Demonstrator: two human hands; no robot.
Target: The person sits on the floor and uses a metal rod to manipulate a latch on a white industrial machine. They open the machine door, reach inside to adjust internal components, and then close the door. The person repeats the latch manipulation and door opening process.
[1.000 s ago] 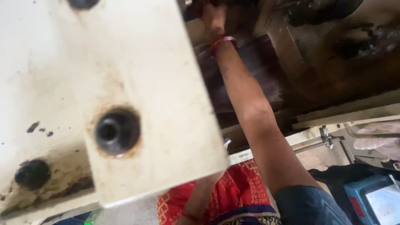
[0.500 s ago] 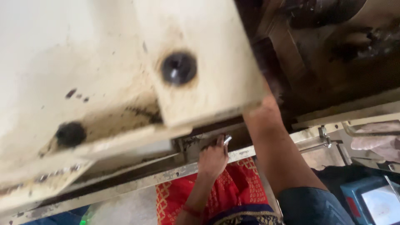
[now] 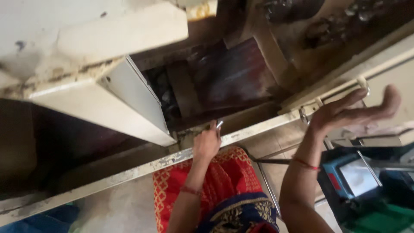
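My left hand (image 3: 207, 142) is closed around a small shiny metal piece (image 3: 218, 124) and rests against the worn metal rail (image 3: 129, 172) at the front of a machine. My right hand (image 3: 351, 110) is raised to the right, palm up, fingers spread, holding nothing; a red thread circles its wrist. Above the left hand a cream-painted metal block (image 3: 108, 103) of the machine juts out. Behind it lies a dark, greasy cavity with a reddish-brown plate (image 3: 233, 77).
A red and blue patterned garment (image 3: 228, 190) covers my lap. A blue-cased device with a pale screen (image 3: 353, 177) stands at the lower right. A bolt and bracket (image 3: 304, 113) sit on the rail by my right wrist.
The view has swung down and away from the cream panel with black bolts. My right arm has come out of the machine's cavity and now hovers open at the right. The left hand stays at the rail.
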